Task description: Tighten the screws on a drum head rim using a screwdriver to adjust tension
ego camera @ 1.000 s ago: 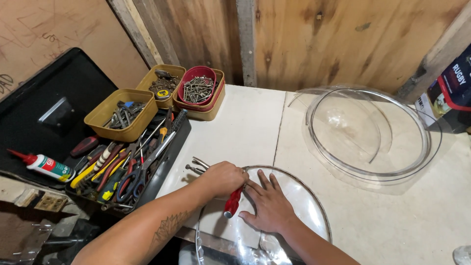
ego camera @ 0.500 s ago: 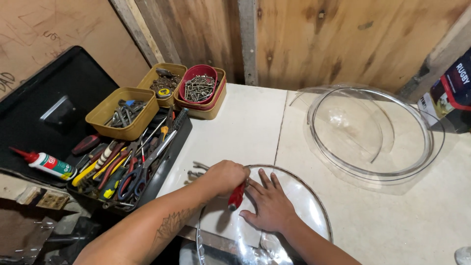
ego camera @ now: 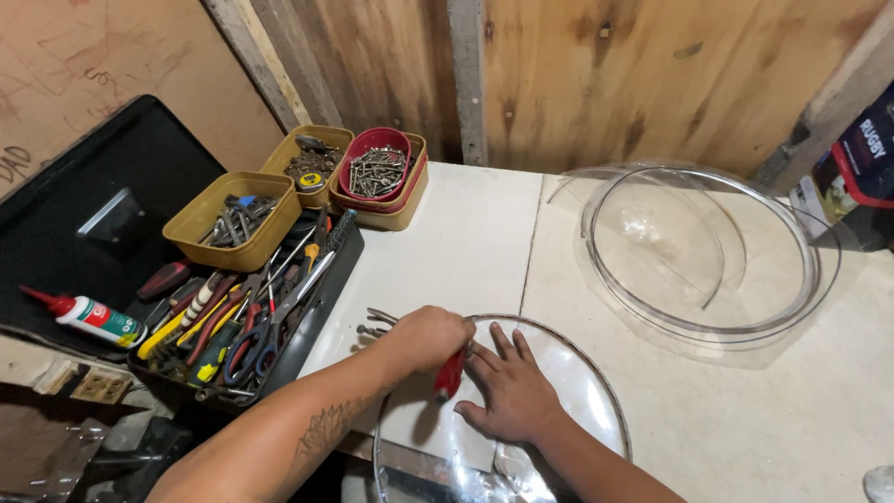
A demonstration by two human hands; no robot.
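At the near edge of the counter (ego camera: 466, 242) lies a clear dome (ego camera: 587, 391), its rim running out past the counter's front edge toward the camera. The right hand (ego camera: 507, 391) lies flat and open on the dome, fingers spread, gripping nothing. Just left of it, touching at the fingertips, the left hand (ego camera: 430, 337) is clenched around a red-handled tool (ego camera: 450, 373), which stands nearly upright with its lower end on the dome. Only the red handle shows below the fist; the tip is hidden.

Just beyond the left hand, a few screws (ego camera: 372, 324) lie loose on the counter. To the left, a black toolbox (ego camera: 279, 317) sits along the counter's left edge, crowded with pliers and screwdrivers, its lid open flat behind it. A glue tube (ego camera: 88, 317) lies on that lid.

Past the hands the counter is bare up to the wooden wall (ego camera: 596, 74). On the right, well apart from the hands, a second clear dome (ego camera: 708, 261) rests rim up. At the far left by the wall stand two tan trays (ego camera: 223, 219) of hardware and a red bowl (ego camera: 377, 168) of screws nested in a third.
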